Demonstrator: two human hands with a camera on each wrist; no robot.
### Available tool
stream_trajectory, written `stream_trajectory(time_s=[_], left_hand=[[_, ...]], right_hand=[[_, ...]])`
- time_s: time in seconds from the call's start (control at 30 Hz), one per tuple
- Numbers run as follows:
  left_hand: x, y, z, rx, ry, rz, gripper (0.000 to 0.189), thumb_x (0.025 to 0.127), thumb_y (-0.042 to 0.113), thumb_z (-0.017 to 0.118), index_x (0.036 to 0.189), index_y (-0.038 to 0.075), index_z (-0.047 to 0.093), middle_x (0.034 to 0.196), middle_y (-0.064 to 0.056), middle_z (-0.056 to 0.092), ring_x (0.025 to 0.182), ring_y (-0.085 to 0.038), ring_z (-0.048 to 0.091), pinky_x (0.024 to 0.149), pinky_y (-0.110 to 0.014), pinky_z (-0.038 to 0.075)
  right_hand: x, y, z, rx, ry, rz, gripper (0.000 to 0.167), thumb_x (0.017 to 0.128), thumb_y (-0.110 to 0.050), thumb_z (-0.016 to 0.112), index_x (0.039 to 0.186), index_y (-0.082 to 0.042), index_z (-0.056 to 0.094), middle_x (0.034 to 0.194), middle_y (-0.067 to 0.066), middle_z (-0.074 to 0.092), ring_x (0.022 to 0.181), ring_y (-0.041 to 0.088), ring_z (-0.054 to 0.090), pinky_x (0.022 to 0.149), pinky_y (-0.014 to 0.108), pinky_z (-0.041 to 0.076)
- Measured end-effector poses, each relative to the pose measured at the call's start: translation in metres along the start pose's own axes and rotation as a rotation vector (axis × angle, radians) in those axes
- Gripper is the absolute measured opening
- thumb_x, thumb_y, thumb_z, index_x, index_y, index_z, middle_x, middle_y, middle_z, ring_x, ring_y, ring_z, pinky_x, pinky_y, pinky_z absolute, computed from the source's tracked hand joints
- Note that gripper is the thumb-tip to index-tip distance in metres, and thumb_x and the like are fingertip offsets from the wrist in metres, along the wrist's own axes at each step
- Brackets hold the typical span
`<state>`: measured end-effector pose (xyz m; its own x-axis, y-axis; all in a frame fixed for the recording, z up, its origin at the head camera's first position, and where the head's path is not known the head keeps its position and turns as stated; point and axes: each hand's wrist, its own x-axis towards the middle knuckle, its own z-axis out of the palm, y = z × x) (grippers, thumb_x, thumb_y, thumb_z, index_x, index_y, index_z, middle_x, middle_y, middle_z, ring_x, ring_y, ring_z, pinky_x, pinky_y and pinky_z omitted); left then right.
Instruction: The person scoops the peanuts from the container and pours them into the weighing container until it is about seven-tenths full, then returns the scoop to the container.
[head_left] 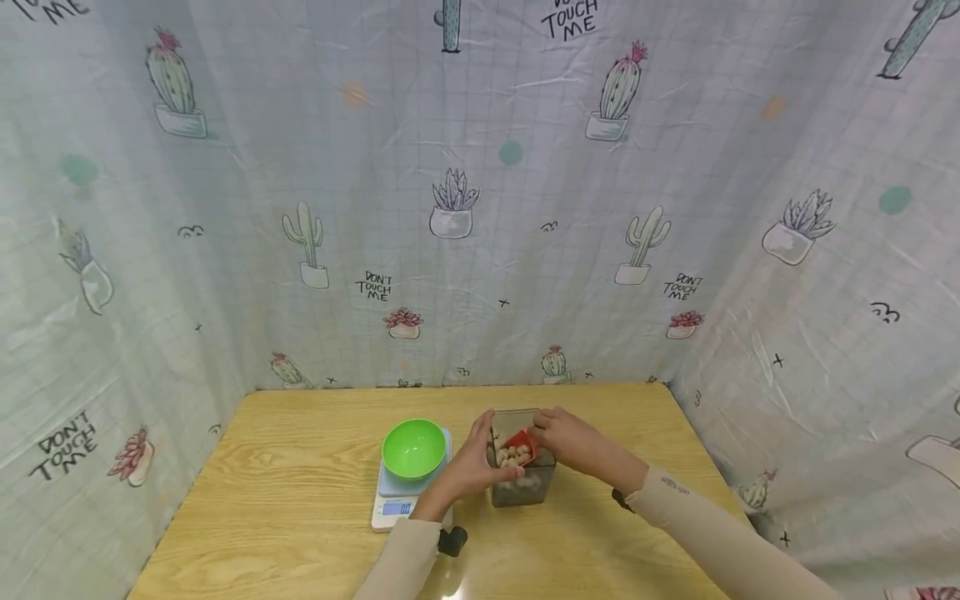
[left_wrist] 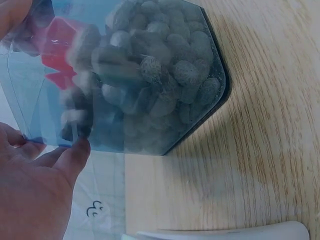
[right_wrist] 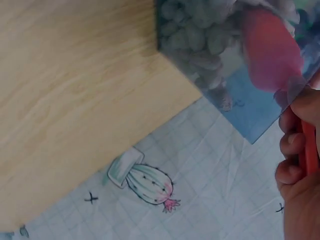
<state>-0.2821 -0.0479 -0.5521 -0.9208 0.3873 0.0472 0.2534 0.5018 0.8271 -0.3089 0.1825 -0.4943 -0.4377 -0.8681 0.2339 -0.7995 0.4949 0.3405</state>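
Peanuts in their shells (left_wrist: 185,72) fill the lower part of a clear smoky plastic container (head_left: 517,495) on the table. My left hand (head_left: 471,465) grips this container at its left side, with the thumb toward the near side and the fingers along the rim. Inside its mouth is a red scoop (head_left: 527,442), tilted, with several peanuts (head_left: 513,457) in it. The scoop's handle (right_wrist: 310,145) is in the grasp of my right hand (head_left: 567,437), at the container's right rim. Through the wall, the right wrist view shows the scoop's red bowl (right_wrist: 272,52).
Left of the container, a bright green bowl (head_left: 414,450) rests on a white kitchen scale (head_left: 384,522) with a lit display. The wooden table (head_left: 300,475) meets a cactus-print curtain (head_left: 487,333) at the back and sides.
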Motion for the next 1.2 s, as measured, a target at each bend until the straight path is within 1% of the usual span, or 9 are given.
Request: stream_trajectory(time_s=[0.1, 0.2, 0.33, 0.47, 0.57, 0.73, 0.87, 1.0, 1.2], left_hand=[[-0.001, 0.000, 0.001, 0.007, -0.009, 0.000, 0.117, 0.077, 0.057, 0.077, 0.160, 0.018, 0.003, 0.166, -0.012, 0.008, 0.145, -0.039, 0.032, 0.107, -0.057, 0.040], [-0.003, -0.001, 0.000, 0.004, -0.020, -0.007, 0.117, 0.077, 0.057, 0.076, 0.160, 0.020, 0.003, 0.167, -0.010, 0.007, 0.146, -0.038, 0.031, 0.107, -0.057, 0.041], [-0.004, -0.001, -0.001, -0.010, -0.023, -0.010, 0.115, 0.078, 0.057, 0.076, 0.160, 0.022, 0.003, 0.167, -0.008, 0.006, 0.147, -0.037, 0.029, 0.108, -0.057, 0.040], [-0.004, 0.000, -0.002, -0.013, -0.017, -0.006, 0.115, 0.078, 0.056, 0.076, 0.160, 0.021, 0.004, 0.167, -0.010, 0.007, 0.146, -0.038, 0.031, 0.106, -0.057, 0.041], [-0.003, 0.000, -0.003, -0.009, -0.015, -0.001, 0.115, 0.078, 0.056, 0.076, 0.160, 0.020, 0.005, 0.166, -0.012, 0.008, 0.145, -0.039, 0.032, 0.106, -0.058, 0.042], [-0.001, -0.001, -0.001, -0.015, -0.011, -0.001, 0.115, 0.078, 0.054, 0.077, 0.160, 0.020, 0.005, 0.166, -0.012, 0.008, 0.144, -0.040, 0.033, 0.106, -0.058, 0.041], [0.000, 0.000, 0.000, -0.020, -0.009, -0.007, 0.116, 0.077, 0.054, 0.078, 0.160, 0.019, 0.004, 0.166, -0.012, 0.008, 0.144, -0.040, 0.033, 0.106, -0.059, 0.041], [0.000, 0.001, -0.001, -0.020, -0.009, -0.008, 0.116, 0.077, 0.054, 0.078, 0.160, 0.019, 0.005, 0.166, -0.013, 0.008, 0.144, -0.041, 0.033, 0.106, -0.059, 0.041], [-0.001, 0.001, -0.001, -0.016, -0.009, -0.009, 0.115, 0.078, 0.051, 0.078, 0.160, 0.019, 0.004, 0.166, -0.011, 0.008, 0.145, -0.040, 0.031, 0.107, -0.059, 0.040]], right_hand=[[0.000, -0.001, 0.003, 0.101, -0.014, 0.056, 0.006, 0.085, -0.013, 0.076, 0.089, -0.015, 0.072, 0.078, -0.005, 0.058, 0.070, 0.009, 0.052, 0.066, 0.027, 0.048], [0.001, -0.005, 0.005, 0.171, -0.034, 0.091, 0.002, 0.088, -0.015, 0.073, 0.091, -0.015, 0.073, 0.077, -0.004, 0.059, 0.068, 0.008, 0.051, 0.063, 0.024, 0.046], [0.004, -0.009, 0.005, 0.186, -0.043, 0.107, 0.005, 0.091, -0.015, 0.070, 0.094, -0.014, 0.074, 0.078, -0.003, 0.058, 0.067, 0.007, 0.050, 0.061, 0.021, 0.044], [0.002, -0.010, 0.002, 0.202, -0.021, 0.136, 0.007, 0.089, -0.014, 0.072, 0.096, -0.013, 0.073, 0.078, -0.003, 0.057, 0.066, 0.007, 0.049, 0.060, 0.021, 0.044], [-0.003, -0.010, 0.000, 0.225, -0.016, 0.156, 0.011, 0.089, -0.013, 0.072, 0.100, -0.012, 0.073, 0.082, -0.002, 0.060, 0.069, 0.008, 0.052, 0.061, 0.021, 0.046], [-0.011, -0.006, 0.006, 0.240, 0.034, 0.186, 0.012, 0.090, -0.014, 0.071, 0.102, -0.012, 0.072, 0.086, -0.001, 0.062, 0.074, 0.011, 0.058, 0.066, 0.025, 0.051], [-0.017, -0.004, 0.012, 0.274, 0.058, 0.231, 0.014, 0.092, -0.016, 0.069, 0.105, -0.012, 0.072, 0.085, -0.001, 0.060, 0.073, 0.010, 0.054, 0.065, 0.025, 0.049], [-0.022, -0.003, 0.012, 0.324, 0.100, 0.254, 0.018, 0.092, -0.016, 0.068, 0.109, -0.010, 0.072, 0.084, -0.001, 0.059, 0.072, 0.009, 0.049, 0.065, 0.024, 0.046], [-0.029, -0.005, 0.011, 0.427, 0.136, 0.327, 0.023, 0.092, -0.015, 0.068, 0.114, -0.010, 0.072, 0.087, -0.004, 0.059, 0.073, 0.005, 0.043, 0.065, 0.021, 0.041]])
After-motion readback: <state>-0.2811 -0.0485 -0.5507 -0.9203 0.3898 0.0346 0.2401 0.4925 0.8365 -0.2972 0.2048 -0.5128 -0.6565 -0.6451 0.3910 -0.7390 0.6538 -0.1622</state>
